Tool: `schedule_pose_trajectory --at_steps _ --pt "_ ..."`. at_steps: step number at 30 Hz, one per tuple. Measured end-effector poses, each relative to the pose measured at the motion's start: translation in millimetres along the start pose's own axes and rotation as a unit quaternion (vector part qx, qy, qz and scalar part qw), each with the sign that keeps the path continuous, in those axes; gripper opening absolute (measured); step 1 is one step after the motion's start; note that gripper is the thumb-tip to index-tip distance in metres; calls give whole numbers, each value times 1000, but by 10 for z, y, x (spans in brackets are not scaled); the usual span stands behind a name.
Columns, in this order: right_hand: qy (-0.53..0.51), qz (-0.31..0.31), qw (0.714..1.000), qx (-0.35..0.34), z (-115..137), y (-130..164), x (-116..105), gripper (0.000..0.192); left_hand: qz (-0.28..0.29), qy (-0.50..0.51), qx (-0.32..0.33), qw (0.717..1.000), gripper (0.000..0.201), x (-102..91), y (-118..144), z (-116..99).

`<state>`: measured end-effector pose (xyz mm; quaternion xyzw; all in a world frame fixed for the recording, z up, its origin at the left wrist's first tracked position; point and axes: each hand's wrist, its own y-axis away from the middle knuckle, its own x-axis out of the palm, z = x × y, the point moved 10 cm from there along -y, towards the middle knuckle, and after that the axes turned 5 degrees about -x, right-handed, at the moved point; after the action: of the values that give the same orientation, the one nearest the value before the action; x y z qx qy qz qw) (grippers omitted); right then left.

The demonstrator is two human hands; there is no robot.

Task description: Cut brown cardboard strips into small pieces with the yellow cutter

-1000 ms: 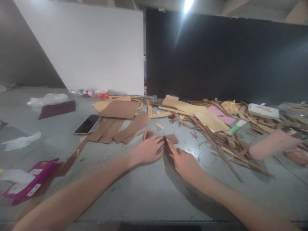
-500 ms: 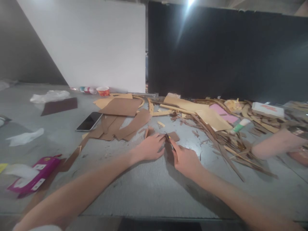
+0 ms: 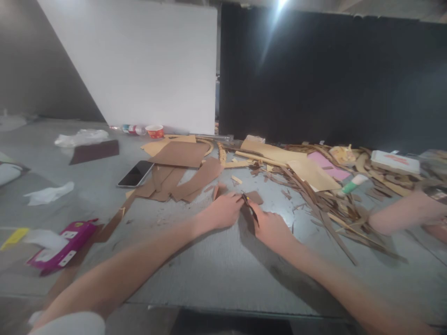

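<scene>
My right hand point(image 3: 274, 228) is closed around a slim dark craft knife point(image 3: 246, 198) with a yellow patch, its tip pointing toward my left fingers. Just left of it, my left hand point(image 3: 226, 210) has its fingers bent and pressed together near the knife tip. What lies under those fingers is hidden. A small folded brown scrap point(image 3: 219, 190) sits behind the left knuckles. Beyond the knife lies a small flat brown piece point(image 3: 254, 197). Larger brown sheets point(image 3: 183, 154) and strips are piled behind my left hand.
A phone point(image 3: 135, 173) lies left of the sheets, a magenta wipes pack point(image 3: 73, 239) nearer at left. Brown and tan offcuts point(image 3: 324, 209) heap at right with a green-and-white tube point(image 3: 352, 184) and white box point(image 3: 394, 162). Another person's arm point(image 3: 401, 211) reaches in from the right.
My left fingers have drawn in from lying flat and spread to bent and close together. The right hand stays at the same spot with the knife. The whole view has shifted slightly.
</scene>
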<state>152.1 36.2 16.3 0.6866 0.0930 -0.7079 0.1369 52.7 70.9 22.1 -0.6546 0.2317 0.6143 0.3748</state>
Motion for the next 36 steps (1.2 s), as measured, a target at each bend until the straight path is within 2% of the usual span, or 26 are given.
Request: schedule_pose_trajectory --at_steps 7,12,17,27,36 --pt "-10 19 1000 -9 15 -9 -47 70 8 -20 8 1000 33 -46 -11 -74" --pt "-18 11 1000 -9 16 50 -92 73 9 -5 -7 1000 36 -64 -9 -70" --pt "-45 -10 999 -5 -15 102 -136 74 6 -6 -1 1000 36 -44 -2 -87" --pt "-33 14 999 8 -24 241 -87 76 -9 -21 9 1000 36 54 10 -69" --pt "-33 31 999 22 -57 449 -60 76 8 -95 22 995 32 70 1 -108"
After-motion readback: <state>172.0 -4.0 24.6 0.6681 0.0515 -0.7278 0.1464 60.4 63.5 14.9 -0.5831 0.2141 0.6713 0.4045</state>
